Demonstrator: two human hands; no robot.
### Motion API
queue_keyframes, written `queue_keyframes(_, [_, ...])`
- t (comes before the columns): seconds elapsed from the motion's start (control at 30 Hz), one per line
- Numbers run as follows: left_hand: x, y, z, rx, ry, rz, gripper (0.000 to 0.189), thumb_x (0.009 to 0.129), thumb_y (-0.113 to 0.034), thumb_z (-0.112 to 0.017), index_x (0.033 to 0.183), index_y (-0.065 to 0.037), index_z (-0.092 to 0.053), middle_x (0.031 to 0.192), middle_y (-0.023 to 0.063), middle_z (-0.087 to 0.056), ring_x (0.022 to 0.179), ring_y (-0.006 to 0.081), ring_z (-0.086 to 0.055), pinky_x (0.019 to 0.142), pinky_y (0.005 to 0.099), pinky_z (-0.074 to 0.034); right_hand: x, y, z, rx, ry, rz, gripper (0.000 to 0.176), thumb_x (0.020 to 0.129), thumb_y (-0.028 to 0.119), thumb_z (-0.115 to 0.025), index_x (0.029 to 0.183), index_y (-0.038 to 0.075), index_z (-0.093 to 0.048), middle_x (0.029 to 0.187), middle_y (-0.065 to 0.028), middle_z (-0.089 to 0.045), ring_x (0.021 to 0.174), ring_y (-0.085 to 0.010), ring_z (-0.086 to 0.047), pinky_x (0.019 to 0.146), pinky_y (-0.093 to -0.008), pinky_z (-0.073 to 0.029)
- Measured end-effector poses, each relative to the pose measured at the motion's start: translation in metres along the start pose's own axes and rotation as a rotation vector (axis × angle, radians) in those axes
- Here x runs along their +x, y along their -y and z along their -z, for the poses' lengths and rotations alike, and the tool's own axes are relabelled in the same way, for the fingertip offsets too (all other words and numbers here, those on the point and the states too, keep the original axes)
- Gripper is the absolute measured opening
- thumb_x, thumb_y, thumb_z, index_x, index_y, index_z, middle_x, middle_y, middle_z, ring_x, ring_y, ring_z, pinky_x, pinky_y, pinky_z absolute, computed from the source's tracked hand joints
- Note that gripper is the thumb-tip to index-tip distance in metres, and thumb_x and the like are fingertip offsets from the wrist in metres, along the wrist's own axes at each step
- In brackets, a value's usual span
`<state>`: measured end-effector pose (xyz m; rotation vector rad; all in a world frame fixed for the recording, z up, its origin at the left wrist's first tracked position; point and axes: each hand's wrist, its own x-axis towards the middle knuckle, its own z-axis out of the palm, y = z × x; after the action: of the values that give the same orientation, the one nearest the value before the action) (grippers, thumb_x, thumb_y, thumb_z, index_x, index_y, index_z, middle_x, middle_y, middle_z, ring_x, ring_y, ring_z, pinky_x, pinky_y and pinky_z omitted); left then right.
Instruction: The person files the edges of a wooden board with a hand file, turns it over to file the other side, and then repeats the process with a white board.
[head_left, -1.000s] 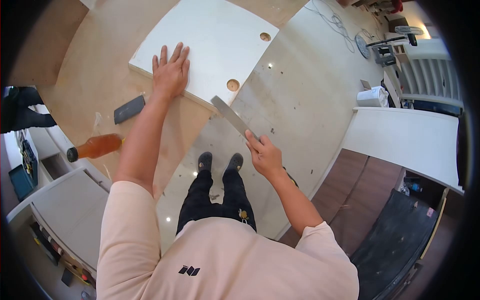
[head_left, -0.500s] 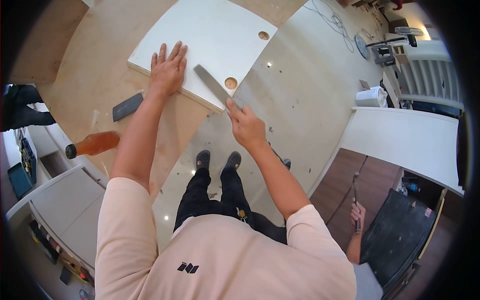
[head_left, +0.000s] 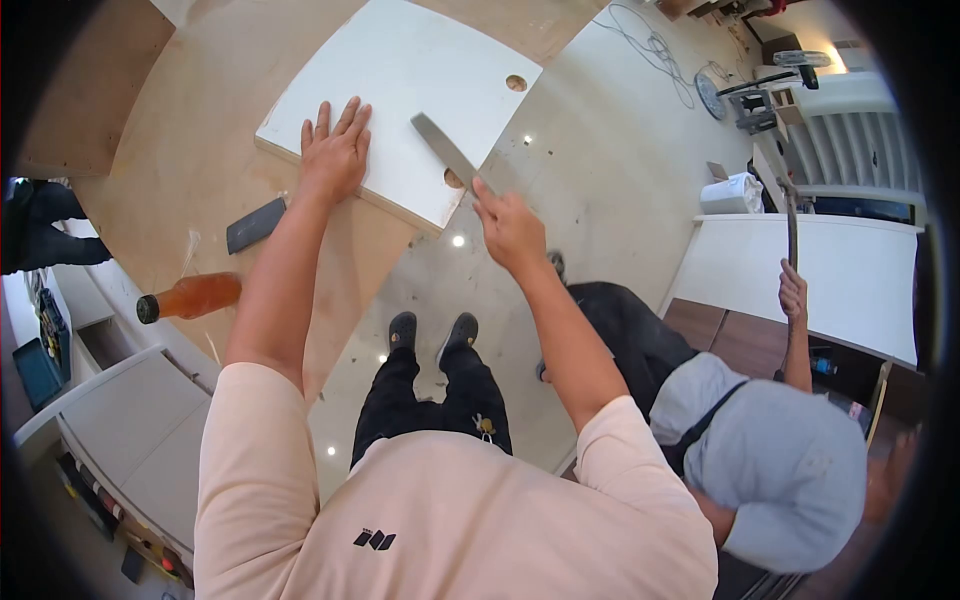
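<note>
**Inspector:** Report the left hand.

**Operator:** On my feed, the left hand (head_left: pixel 333 150) lies palm down on the white rectangular board with round holes (head_left: pixel 420 70). Its fingers are straight and fanned wide and grip nothing. The arm is stretched forward, the wrist just past the board's near edge.

**Inspector:** And the right?

**Operator:** The right hand (head_left: pixel 510 225) is wrapped tight round the near end of a flat grey metal blade (head_left: pixel 445 150). The blade slants up and to the left over the board's near right corner, beside one of the holes. I cannot tell whether it touches the surface. The elbow is bent and the forearm is raised.

**Inspector:** Where is the board?

**Operator:** It lies flat on the pale plywood worktop (head_left: pixel 190 150), near its right edge.

**Inspector:** Surroundings?

**Operator:** A dark grey rectangular block (head_left: pixel 255 224) lies on the plywood near the left wrist. An amber bottle with a black cap (head_left: pixel 190 296) lies on its side nearer me. To the right, a co-worker's raised hand (head_left: pixel 792 290) grips a long thin tool (head_left: pixel 790 225).
</note>
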<state>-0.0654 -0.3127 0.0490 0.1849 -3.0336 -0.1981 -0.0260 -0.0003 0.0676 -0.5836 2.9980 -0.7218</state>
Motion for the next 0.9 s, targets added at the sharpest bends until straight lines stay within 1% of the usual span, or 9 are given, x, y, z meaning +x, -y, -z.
queue_keyframes(0.1, [0.004,-0.003,0.008,-0.012,0.063,0.036,0.051,0.106,-0.040,-0.032,0.155,-0.027,-0.037,0.163,-0.0026,-0.029,0.152,0.0332,-0.019,0.122,0.0582,-0.011,-0.050,0.002,0.020,0.009,0.074,-0.042,0.040,0.096,0.032,-0.062,0.136,0.032,-0.061,0.084,-0.0093,-0.055,0.072,-0.0320,-0.062,0.060,-0.0439,-0.051])
queue_keyframes(0.2, [0.023,-0.031,0.024,-0.072,0.204,0.293,0.054,0.105,-0.042,-0.031,0.157,-0.026,-0.033,0.165,0.0002,-0.026,0.153,0.0328,-0.018,0.120,0.0640,-0.008,-0.098,-0.007,0.031,0.048,0.077,-0.049,0.040,0.094,0.026,-0.066,0.134,0.031,-0.063,0.083,-0.0091,-0.055,0.070,-0.0315,-0.062,0.058,-0.0428,-0.051])
queue_keyframes(0.23, [0.022,-0.041,0.017,-0.049,0.146,0.328,0.055,0.105,-0.043,-0.030,0.157,-0.026,-0.032,0.165,0.0005,-0.025,0.153,0.0324,-0.017,0.119,0.0649,-0.008,-0.104,-0.010,0.037,0.047,0.094,-0.045,0.040,0.094,0.025,-0.066,0.133,0.031,-0.063,0.082,-0.0091,-0.055,0.069,-0.0315,-0.062,0.058,-0.0428,-0.051])
queue_keyframes(0.3, [0.020,-0.053,-0.004,0.009,0.019,0.407,0.056,0.105,-0.045,-0.029,0.158,-0.027,-0.029,0.166,0.0011,-0.021,0.153,0.0317,-0.015,0.119,0.0667,-0.007,-0.082,-0.021,0.037,0.030,0.101,0.009,0.040,0.094,0.025,-0.066,0.133,0.030,-0.064,0.082,-0.0089,-0.055,0.068,-0.0318,-0.062,0.058,-0.0433,-0.051])
queue_keyframes(0.43, [0.016,-0.053,-0.002,0.068,0.064,0.349,0.057,0.105,-0.046,-0.026,0.158,-0.027,-0.028,0.167,0.0007,-0.020,0.154,0.0315,-0.013,0.120,0.0646,-0.006,0.008,-0.023,0.013,0.000,0.048,0.068,0.037,0.095,0.027,-0.063,0.132,0.031,-0.064,0.083,-0.0087,-0.056,0.069,-0.0331,-0.063,0.060,-0.0457,-0.052])
queue_keyframes(0.53, [0.018,-0.053,0.006,0.065,0.086,0.341,0.057,0.105,-0.046,-0.027,0.158,-0.028,-0.028,0.167,0.0006,-0.020,0.154,0.0318,-0.012,0.121,0.0635,-0.006,0.032,-0.023,0.021,0.018,0.070,0.128,0.037,0.096,0.029,-0.061,0.133,0.030,-0.063,0.083,-0.0096,-0.056,0.070,-0.0342,-0.064,0.061,-0.0462,-0.053])
queue_keyframes(0.63, [0.016,-0.050,0.001,0.083,0.067,0.357,0.056,0.105,-0.047,-0.027,0.158,-0.028,-0.029,0.167,0.0002,-0.021,0.154,0.0322,-0.013,0.121,0.0631,-0.007,-0.030,-0.050,0.035,0.123,0.084,0.139,0.040,0.096,0.027,-0.063,0.136,0.030,-0.062,0.080,-0.0110,-0.057,0.069,-0.0355,-0.061,0.060,-0.0438,-0.050])
queue_keyframes(0.73, [0.016,-0.051,-0.003,0.102,0.039,0.334,0.056,0.105,-0.048,-0.027,0.158,-0.028,-0.029,0.166,-0.0007,-0.022,0.154,0.0325,-0.014,0.121,0.0632,-0.008,-0.043,-0.057,0.036,0.064,0.192,0.114,0.039,0.096,0.028,-0.063,0.135,0.031,-0.062,0.080,-0.0106,-0.056,0.069,-0.0349,-0.061,0.060,-0.0440,-0.050])
queue_keyframes(0.9, [0.016,-0.049,-0.002,0.098,0.054,0.326,0.056,0.105,-0.048,-0.027,0.158,-0.028,-0.029,0.166,-0.0021,-0.022,0.154,0.0331,-0.014,0.121,0.0626,-0.008,0.064,-0.046,0.014,0.042,0.038,0.145,0.034,0.095,0.028,-0.064,0.129,0.031,-0.066,0.082,-0.0096,-0.056,0.067,-0.0328,-0.062,0.059,-0.0450,-0.052])
